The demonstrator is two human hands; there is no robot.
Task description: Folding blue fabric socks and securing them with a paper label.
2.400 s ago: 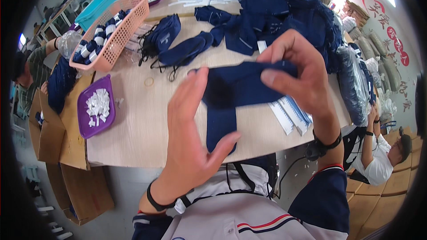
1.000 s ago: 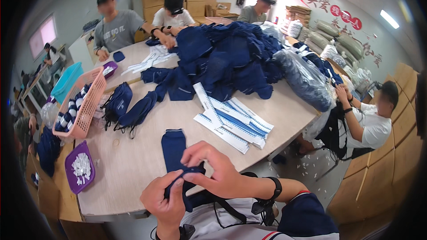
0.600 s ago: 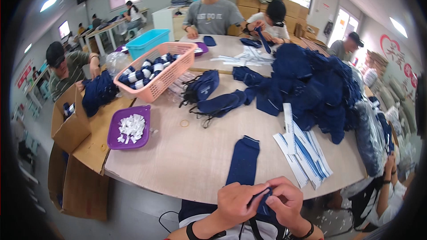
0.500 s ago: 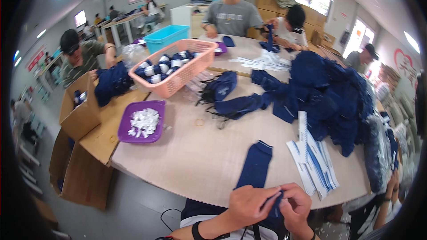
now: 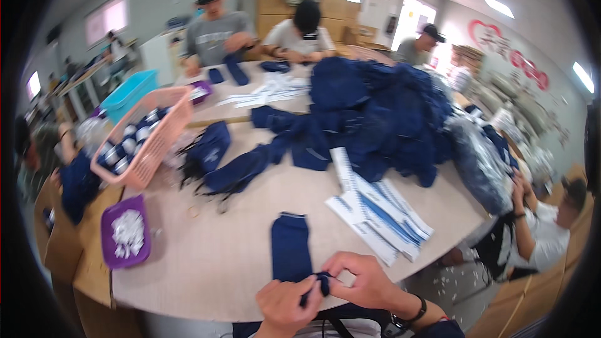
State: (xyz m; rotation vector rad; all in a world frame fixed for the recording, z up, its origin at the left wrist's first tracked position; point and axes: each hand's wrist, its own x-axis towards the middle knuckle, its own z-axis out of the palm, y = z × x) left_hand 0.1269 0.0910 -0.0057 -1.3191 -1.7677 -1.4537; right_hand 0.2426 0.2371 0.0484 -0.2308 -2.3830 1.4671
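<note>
A navy blue sock (image 5: 290,249) lies flat on the round wooden table (image 5: 206,263), its cuff pointing away from me. At the table's near edge my left hand (image 5: 287,303) and my right hand (image 5: 362,280) both pinch the sock's near end, which is bunched between my fingertips. My right wrist wears a dark watch band.
A purple tray of small white pieces (image 5: 127,233) sits at the left. A pink basket of striped socks (image 5: 145,138), a big heap of navy socks (image 5: 375,109) and white-and-blue paper bands (image 5: 375,209) lie farther off. Other people sit around the table, and cardboard boxes stand at the left.
The sock came down from in front of my face to lie flat on the table. My hands moved to its near end, and my view swung around the table.
</note>
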